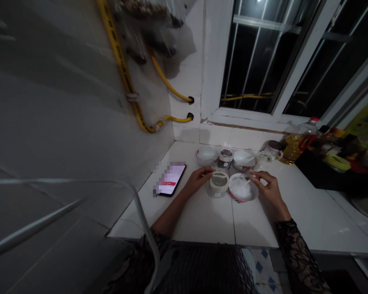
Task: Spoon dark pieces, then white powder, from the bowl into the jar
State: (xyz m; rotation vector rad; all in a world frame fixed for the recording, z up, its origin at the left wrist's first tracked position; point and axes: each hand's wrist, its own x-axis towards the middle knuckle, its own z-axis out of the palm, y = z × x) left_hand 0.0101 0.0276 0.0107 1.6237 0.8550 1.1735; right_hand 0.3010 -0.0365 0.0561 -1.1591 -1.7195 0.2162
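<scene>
My left hand [201, 178] has its fingers closed at the upper left edge of a small clear jar [218, 191] with a cream-coloured rim; the exact grip is hard to see. Just right of it stands a bowl [248, 196] with a red pattern outside, holding white powder or grains [240, 188]. My right hand [269, 188] pinches the handle of a pale spoon [246, 178], whose other end is in the white heap. Behind these are a clear jar with dark contents [225, 157], a white bowl [206, 155] and another white bowl with a spoon inside [243, 158].
A phone [173, 179] with a lit screen lies left of my left arm. To the right are a pale container [263, 158], a cup [274, 149], an oil bottle [291, 149] and a dark rack [314, 169]. Yellow pipe [138, 114] runs along the tiled wall.
</scene>
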